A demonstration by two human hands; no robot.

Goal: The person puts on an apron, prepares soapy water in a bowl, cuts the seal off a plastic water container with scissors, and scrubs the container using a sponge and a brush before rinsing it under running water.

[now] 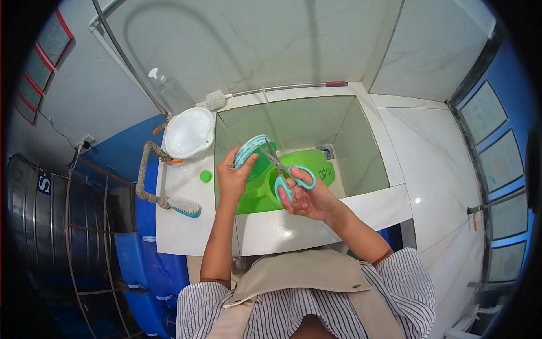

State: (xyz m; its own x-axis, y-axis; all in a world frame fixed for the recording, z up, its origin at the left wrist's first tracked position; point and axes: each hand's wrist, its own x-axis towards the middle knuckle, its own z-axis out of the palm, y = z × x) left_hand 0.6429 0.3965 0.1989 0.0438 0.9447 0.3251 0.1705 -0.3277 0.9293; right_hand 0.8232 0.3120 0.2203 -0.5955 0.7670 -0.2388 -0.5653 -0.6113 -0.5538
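Note:
My left hand [232,175] is closed round a round green item with a teal-and-white printed band [252,148], held up over the sink; its exact kind I cannot make out. In my right hand [309,199] is a pair of scissors [278,164] with light-blue handles, fingers through the loops. The blades are slightly apart and point up at the band's right side. Whether they touch it I cannot tell. Below both hands, a green tub [313,164] with dark lettering lies in the sink, beside another bright green container [262,192] partly hidden by my hands.
On the counter left of the sink [361,152] are a white bowl [191,133], a green cap [206,177] and a scrub brush [185,207]. A clear pump bottle [172,90] and a long-handled brush [282,90] lie behind. Blue containers [161,271] stand lower left.

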